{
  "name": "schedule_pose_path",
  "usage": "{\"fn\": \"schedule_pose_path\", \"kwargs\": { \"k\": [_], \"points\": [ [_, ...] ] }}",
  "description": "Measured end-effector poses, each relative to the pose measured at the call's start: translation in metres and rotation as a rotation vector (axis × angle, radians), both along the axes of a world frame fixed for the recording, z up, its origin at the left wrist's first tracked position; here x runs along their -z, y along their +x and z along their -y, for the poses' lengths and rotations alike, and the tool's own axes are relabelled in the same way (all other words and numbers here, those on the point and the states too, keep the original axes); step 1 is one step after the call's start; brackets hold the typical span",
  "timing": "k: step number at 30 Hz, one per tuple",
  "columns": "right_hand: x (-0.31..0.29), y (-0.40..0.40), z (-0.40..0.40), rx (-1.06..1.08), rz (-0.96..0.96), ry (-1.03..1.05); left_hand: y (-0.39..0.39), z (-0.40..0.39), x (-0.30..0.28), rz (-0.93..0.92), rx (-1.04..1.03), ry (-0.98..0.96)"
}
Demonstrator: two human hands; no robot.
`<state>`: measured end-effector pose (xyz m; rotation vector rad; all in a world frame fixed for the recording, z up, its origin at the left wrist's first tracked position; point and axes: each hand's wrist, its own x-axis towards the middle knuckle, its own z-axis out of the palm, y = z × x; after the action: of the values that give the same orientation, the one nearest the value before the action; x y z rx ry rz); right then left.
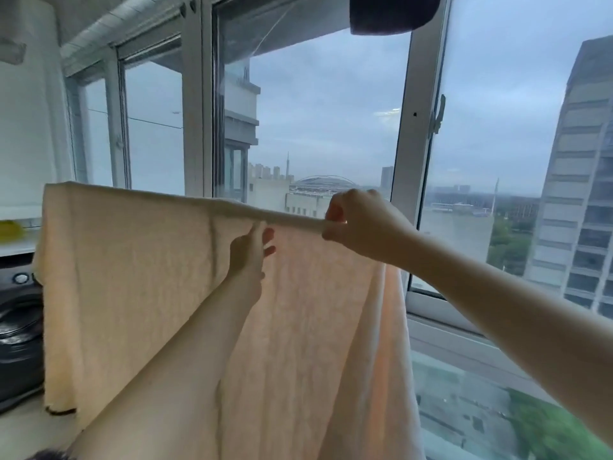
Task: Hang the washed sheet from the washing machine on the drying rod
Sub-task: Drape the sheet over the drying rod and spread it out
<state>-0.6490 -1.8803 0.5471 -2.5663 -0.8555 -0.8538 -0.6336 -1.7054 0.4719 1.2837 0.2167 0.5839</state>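
A pale peach sheet (132, 277) hangs spread out in front of the window, its top edge running from upper left down to centre right. The drying rod is hidden under that fold. My right hand (358, 227) grips the top edge of the sheet at its right end, fingers curled round the bunched cloth. My left hand (250, 250) is raised just below the top edge, its fingers against the sheet; whether it pinches the cloth I cannot tell. The dark washing machine (18, 327) stands at the far left, partly covered by the sheet.
Large white-framed windows (403, 180) stand right behind the sheet, with city buildings outside. A dark cloth item (394, 14) hangs at the top edge above. A white cabinet (26, 127) fills the upper left, with a yellow object (10, 230) on the shelf below it.
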Motion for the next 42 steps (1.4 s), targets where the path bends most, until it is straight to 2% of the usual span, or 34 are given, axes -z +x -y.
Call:
{"fn": "schedule_pose_path", "kwargs": {
  "k": [2, 9, 13, 18, 20, 23, 26, 28, 32, 36, 42],
  "points": [
    [0.001, 0.002, 0.001, -0.026, -0.008, 0.014, -0.002, 0.0, -0.008, -0.034, 0.054, -0.099],
    [0.0, 0.005, 0.009, -0.072, 0.003, 0.043, -0.01, 0.008, -0.031, -0.108, 0.081, -0.1],
    [-0.003, 0.007, 0.015, -0.006, -0.012, 0.114, -0.008, 0.01, -0.029, -0.069, 0.019, 0.011],
    [-0.005, 0.001, 0.01, -0.022, 0.035, 0.051, -0.011, 0.01, -0.025, 0.005, -0.079, 0.148],
    [-0.001, -0.007, 0.006, -0.002, 0.167, -0.007, -0.014, 0.011, -0.021, 0.073, -0.165, 0.225],
    [0.012, -0.016, 0.002, 0.07, 0.596, -0.169, -0.021, 0.007, -0.013, 0.231, -0.373, 0.426],
    [0.029, -0.024, -0.004, -0.078, 0.867, -0.273, -0.029, -0.001, 0.006, 0.302, -0.491, 0.589],
    [0.034, -0.025, -0.005, -0.167, 0.977, -0.296, -0.035, -0.003, 0.022, 0.279, -0.507, 0.681],
    [0.05, -0.021, -0.002, -0.21, 1.028, -0.392, -0.038, -0.003, 0.043, 0.132, -0.527, 0.752],
    [0.047, -0.029, 0.006, -0.218, 0.888, -0.413, -0.038, -0.005, 0.051, 0.07, -0.498, 0.76],
    [0.014, -0.027, 0.014, -0.121, 0.258, -0.02, -0.043, -0.021, 0.023, 0.122, -0.452, 0.797]
  ]
}}
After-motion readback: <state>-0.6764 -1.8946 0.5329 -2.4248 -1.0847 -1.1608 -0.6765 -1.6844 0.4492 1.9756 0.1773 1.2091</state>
